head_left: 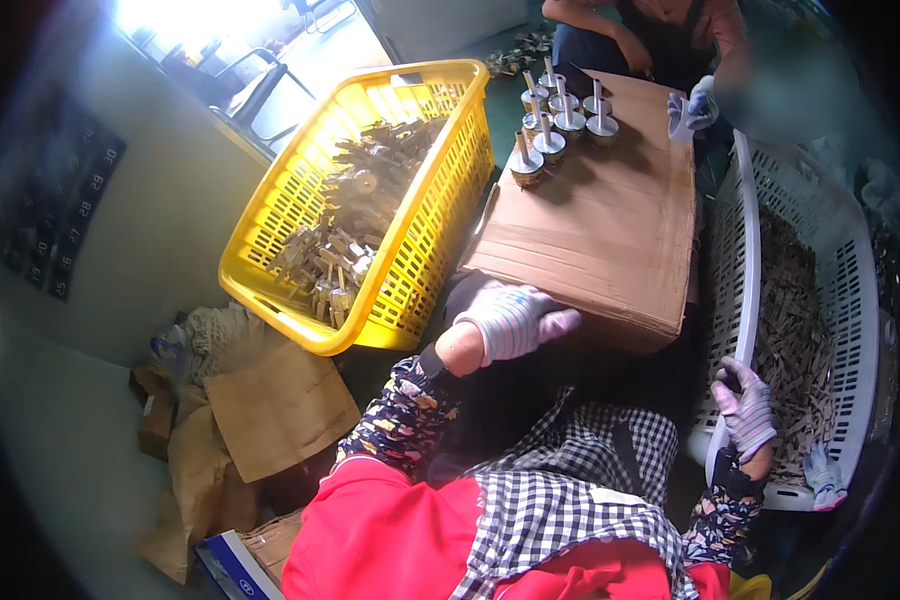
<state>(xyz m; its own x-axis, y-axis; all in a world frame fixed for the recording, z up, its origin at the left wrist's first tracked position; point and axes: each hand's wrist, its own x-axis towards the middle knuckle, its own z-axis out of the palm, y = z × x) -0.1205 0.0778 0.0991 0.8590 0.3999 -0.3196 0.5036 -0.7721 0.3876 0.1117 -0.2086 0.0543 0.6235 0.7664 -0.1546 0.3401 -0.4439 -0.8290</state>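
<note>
My left hand (511, 318), in a pale striped glove, is over the near left edge of a cardboard box (590, 230). Its fingers are stretched out, and nothing shows in them. Over the near left rim of a white basket (750, 250) is my right hand (745, 412), gloved alike, with loosely bent fingers and a gap beside the thumb; whether it touches the rim is unclear. Many thin metal pieces (795, 350) fill that basket. On the box's far left part stand several round metal parts (570, 118) with upright stems.
Left of the box is a yellow basket (400, 290) heaped with metal parts (355, 215). Across the box, a co-worker's gloved hand (702, 103) holds a whitish piece. A spare glove (825, 475) hangs at the white basket's near end. Flattened cardboard (280, 410) lies at lower left.
</note>
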